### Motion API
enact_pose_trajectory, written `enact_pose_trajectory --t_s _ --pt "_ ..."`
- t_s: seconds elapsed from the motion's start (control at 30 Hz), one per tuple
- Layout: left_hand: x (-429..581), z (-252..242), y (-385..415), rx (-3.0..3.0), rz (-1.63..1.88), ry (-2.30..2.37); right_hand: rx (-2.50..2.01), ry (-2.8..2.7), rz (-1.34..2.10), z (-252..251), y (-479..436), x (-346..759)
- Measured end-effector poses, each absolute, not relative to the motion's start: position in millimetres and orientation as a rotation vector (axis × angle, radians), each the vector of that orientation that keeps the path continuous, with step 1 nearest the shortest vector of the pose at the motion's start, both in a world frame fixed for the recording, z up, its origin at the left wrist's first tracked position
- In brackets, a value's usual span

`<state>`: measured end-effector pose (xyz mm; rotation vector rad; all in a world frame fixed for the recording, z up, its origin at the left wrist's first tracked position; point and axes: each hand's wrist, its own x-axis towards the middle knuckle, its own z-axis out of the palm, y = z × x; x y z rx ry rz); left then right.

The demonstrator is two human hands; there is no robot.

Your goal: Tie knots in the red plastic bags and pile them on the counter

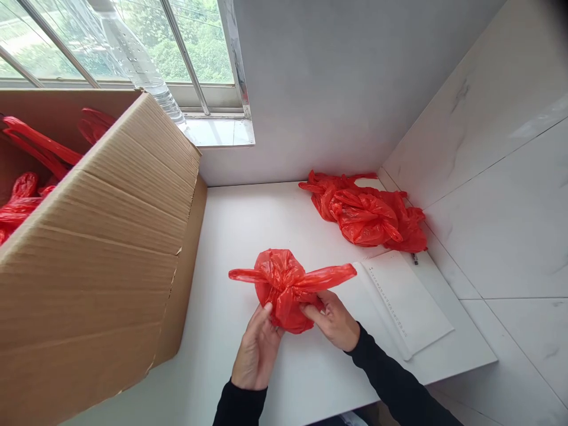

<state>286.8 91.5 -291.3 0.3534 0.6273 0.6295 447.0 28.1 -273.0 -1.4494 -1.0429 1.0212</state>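
A red plastic bag (280, 275), knotted at the top, is between my hands over the white table. Its two handle ends stick out left and right from the knot. My left hand (257, 349) holds the lower left side, thumb on top and the other fingers partly hidden under the bag. With bent fingers, my right hand (332, 319) grips the bag's lower right side. What is inside the bag cannot be seen.
A large cardboard box (102, 260) holding red bags (20, 204) stands at the left. More red bags (366, 210) lie at the back right by the wall, near a white notebook (410, 302). A clear bottle (137, 62) stands on the windowsill (222, 132).
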Motion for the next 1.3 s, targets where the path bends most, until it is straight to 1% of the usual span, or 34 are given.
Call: enact_pose_trajectory --t_s 0.2,0.37,0.57,0.67,0.73,0.83,1.0,1.17,1.3 --pt "292 -279 102 0.373 0.706 0.793 -1.307 -1.089 1.182 -269 24 448" --pt "294 -280 99 0.369 0.748 0.833 -1.338 -1.037 1.185 -277 23 451" --pt "292 -278 100 0.357 0.824 0.845 -1.387 -1.088 1.235 -272 21 447" --pt "288 -277 101 0.390 0.823 0.841 -1.231 -1.114 1.398 -271 25 455" --pt "285 -276 100 0.388 0.824 0.828 -1.112 -0.987 1.500 -271 30 463" --pt "284 -274 98 0.407 0.783 0.818 -1.140 -0.823 1.437 -272 38 469" --pt "287 -278 96 0.598 0.693 0.790 -1.240 -0.929 1.328 -268 48 459" --pt "290 -286 101 0.603 0.717 0.842 -1.348 -0.917 1.237 -275 51 456" --pt "290 -285 105 0.727 0.792 1.007 -1.337 -0.806 1.183 -286 47 466"
